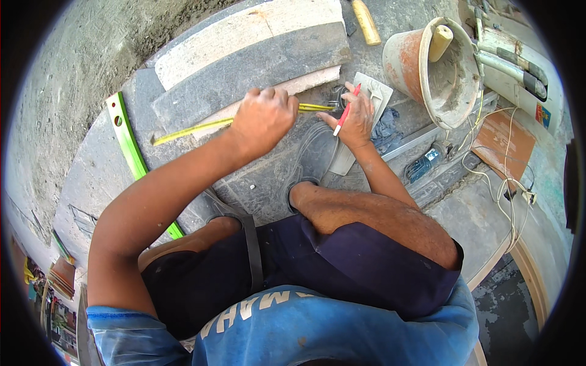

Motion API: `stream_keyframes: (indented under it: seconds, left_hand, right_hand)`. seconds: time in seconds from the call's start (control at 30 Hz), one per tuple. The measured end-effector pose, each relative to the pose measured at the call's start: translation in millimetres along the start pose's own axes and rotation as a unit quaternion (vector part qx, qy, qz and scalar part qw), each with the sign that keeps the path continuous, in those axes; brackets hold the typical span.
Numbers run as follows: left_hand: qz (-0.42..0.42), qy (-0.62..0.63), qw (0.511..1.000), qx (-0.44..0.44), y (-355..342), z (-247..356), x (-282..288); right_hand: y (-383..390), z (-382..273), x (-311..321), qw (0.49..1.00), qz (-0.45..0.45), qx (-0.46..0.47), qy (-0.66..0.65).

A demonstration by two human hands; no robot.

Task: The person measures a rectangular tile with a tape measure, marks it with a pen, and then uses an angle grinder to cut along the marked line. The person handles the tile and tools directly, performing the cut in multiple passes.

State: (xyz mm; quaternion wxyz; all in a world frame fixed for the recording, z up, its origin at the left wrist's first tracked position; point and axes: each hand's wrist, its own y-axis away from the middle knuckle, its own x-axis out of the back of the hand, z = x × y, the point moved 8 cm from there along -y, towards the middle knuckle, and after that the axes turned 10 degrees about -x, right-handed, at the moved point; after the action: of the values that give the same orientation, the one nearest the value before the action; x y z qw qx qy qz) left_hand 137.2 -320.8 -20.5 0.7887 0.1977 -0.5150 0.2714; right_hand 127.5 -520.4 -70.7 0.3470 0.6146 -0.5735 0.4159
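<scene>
My left hand [264, 121] is closed around the extended yellow tape measure [189, 130], whose blade lies across a pale-edged strip [323, 75] of the grey slab [244, 73]. My right hand [357, 125] grips a red-and-white pencil [343, 114] upright, beside the tape's dark case [336, 97], which is partly hidden by my fingers. Behind that hand lie a flat trowel [379, 93] and a crumpled grey-blue cloth [386, 129]. A bright green level [122, 125] rests at the left, partly under my left arm.
A dirty bucket [403, 64] with a wooden-handled tool stands upper right, near a loose wooden handle [366, 23]. Beyond are a white container [543, 94], a metal bar [412, 140], a terracotta tile [510, 137], tangled cables [513, 216] and a blue-black tool [424, 163]. Rough mortar covers the left.
</scene>
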Motion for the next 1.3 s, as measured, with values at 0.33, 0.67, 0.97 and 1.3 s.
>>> stream_keyframes:
  seconds: [0.33,0.67,0.97,1.3]
  left_hand:
    - [-0.042,0.091,0.995,-0.004,24,23,11]
    - [-0.065,0.355,0.926,0.111,145,-22,47]
    - [-0.147,0.300,0.932,0.138,183,-16,15]
    - [-0.059,0.645,0.696,0.311,213,-23,-26]
  right_hand:
    - [-1,1,-11,0.986,-0.157,0.047,-0.043]
    - [-4,-142,30,0.820,-0.467,0.003,-0.331]
    - [14,-196,-25,0.761,-0.567,0.029,-0.313]
    - [13,-199,-28,0.794,-0.517,0.078,-0.310]
